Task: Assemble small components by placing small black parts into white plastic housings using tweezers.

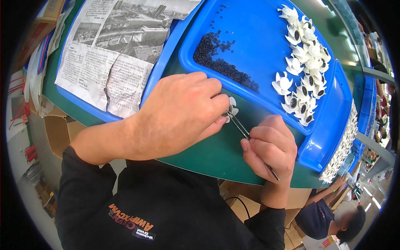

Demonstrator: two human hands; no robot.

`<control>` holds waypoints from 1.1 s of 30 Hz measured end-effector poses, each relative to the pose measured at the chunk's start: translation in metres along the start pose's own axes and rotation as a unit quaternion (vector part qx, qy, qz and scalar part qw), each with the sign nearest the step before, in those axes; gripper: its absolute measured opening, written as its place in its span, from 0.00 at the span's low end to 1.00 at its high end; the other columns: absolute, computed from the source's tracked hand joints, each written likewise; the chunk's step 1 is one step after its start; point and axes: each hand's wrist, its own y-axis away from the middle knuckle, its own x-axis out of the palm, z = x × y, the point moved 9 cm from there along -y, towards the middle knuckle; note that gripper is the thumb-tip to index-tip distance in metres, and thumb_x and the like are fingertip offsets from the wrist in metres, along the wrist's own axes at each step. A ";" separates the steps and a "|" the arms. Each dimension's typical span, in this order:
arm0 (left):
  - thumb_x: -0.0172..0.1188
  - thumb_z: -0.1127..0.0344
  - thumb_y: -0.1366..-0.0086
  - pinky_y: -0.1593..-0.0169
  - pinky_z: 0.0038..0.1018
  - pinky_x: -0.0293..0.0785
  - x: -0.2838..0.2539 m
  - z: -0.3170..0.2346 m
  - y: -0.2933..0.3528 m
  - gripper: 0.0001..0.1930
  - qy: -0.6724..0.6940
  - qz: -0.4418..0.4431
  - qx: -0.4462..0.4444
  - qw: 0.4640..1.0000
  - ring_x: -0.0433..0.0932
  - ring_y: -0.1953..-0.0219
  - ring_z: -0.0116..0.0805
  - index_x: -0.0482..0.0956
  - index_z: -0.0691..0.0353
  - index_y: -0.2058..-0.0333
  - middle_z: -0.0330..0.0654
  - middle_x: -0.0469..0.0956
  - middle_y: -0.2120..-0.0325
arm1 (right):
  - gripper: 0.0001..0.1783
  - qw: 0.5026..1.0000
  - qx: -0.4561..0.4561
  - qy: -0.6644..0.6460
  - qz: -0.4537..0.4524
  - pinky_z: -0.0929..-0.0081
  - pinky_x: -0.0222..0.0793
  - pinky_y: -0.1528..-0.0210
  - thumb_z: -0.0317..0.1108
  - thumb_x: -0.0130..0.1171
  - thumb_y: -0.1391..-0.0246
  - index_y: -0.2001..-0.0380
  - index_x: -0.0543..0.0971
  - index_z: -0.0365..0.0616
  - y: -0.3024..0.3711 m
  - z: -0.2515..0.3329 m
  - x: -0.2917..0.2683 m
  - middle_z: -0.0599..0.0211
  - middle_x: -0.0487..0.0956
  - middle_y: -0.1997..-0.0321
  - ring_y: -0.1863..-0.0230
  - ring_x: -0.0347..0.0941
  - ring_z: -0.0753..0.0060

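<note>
My left hand (183,110) is closed around a small white fan impeller (233,111), whose blades show past the fingertips. Most of that impeller is hidden behind the fingers. In my right hand (273,146) is a pair of metal tweezers (239,126), its tips meeting the middle of the impeller. Whether the tips grip anything is too small to tell. Just beyond both hands lies a blue tray (254,46). A heap of tiny black rings (221,62) spreads along its near left side, and many white impellers (306,62), several with dark centres, are gathered at its right.
To the left, newspaper sheets (112,54) cover another blue tray (89,109). A narrow blue tray (323,133) adjoins on the right, with more white pieces (341,146) in rows past it. The green tabletop (208,160) curves close before me. Another person (333,216) works at far right.
</note>
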 end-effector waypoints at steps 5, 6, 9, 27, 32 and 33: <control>0.78 0.63 0.43 0.61 0.38 0.79 0.000 0.000 0.000 0.15 -0.002 0.002 0.001 1.000 0.80 0.63 0.43 0.85 0.63 0.60 0.42 0.77 0.68 | 0.15 1.000 -0.012 0.005 0.016 0.63 0.69 0.67 0.16 0.75 0.60 0.72 0.78 0.40 0.000 0.003 0.003 0.61 0.81 0.68 0.69 0.73 0.57; 0.77 0.63 0.42 0.61 0.38 0.79 0.000 0.000 0.000 0.15 -0.002 0.005 0.001 1.000 0.80 0.63 0.43 0.85 0.63 0.60 0.42 0.77 0.68 | 0.15 1.000 -0.019 0.009 0.016 0.63 0.70 0.67 0.16 0.75 0.60 0.72 0.78 0.40 0.001 0.004 0.004 0.61 0.80 0.68 0.69 0.73 0.56; 0.77 0.64 0.42 0.61 0.38 0.79 0.001 0.000 0.000 0.15 -0.002 0.006 -0.001 1.000 0.80 0.63 0.43 0.85 0.63 0.60 0.42 0.77 0.68 | 0.15 0.999 -0.027 0.015 0.018 0.63 0.70 0.66 0.16 0.75 0.61 0.72 0.78 0.40 0.000 0.006 0.005 0.62 0.80 0.67 0.69 0.73 0.56; 0.77 0.64 0.43 0.60 0.38 0.79 -0.001 0.001 0.000 0.15 0.001 -0.001 -0.002 1.000 0.80 0.63 0.43 0.84 0.63 0.61 0.42 0.77 0.68 | 0.16 0.999 -0.030 0.029 0.014 0.60 0.71 0.65 0.16 0.74 0.62 0.71 0.77 0.39 0.000 0.008 0.005 0.61 0.80 0.68 0.70 0.74 0.55; 0.77 0.64 0.43 0.60 0.39 0.78 0.000 0.000 -0.001 0.15 0.002 0.005 0.000 1.000 0.80 0.63 0.43 0.84 0.63 0.61 0.42 0.77 0.68 | 0.16 0.999 -0.024 0.030 0.014 0.61 0.71 0.65 0.16 0.74 0.60 0.71 0.77 0.39 -0.002 0.007 0.006 0.61 0.79 0.68 0.69 0.74 0.55; 0.77 0.64 0.43 0.60 0.39 0.78 0.000 0.000 -0.001 0.14 0.002 0.005 0.001 1.000 0.80 0.63 0.43 0.84 0.63 0.61 0.42 0.77 0.68 | 0.16 0.999 -0.022 0.032 0.023 0.61 0.72 0.65 0.16 0.74 0.59 0.71 0.77 0.40 -0.002 0.005 0.009 0.61 0.79 0.68 0.69 0.75 0.55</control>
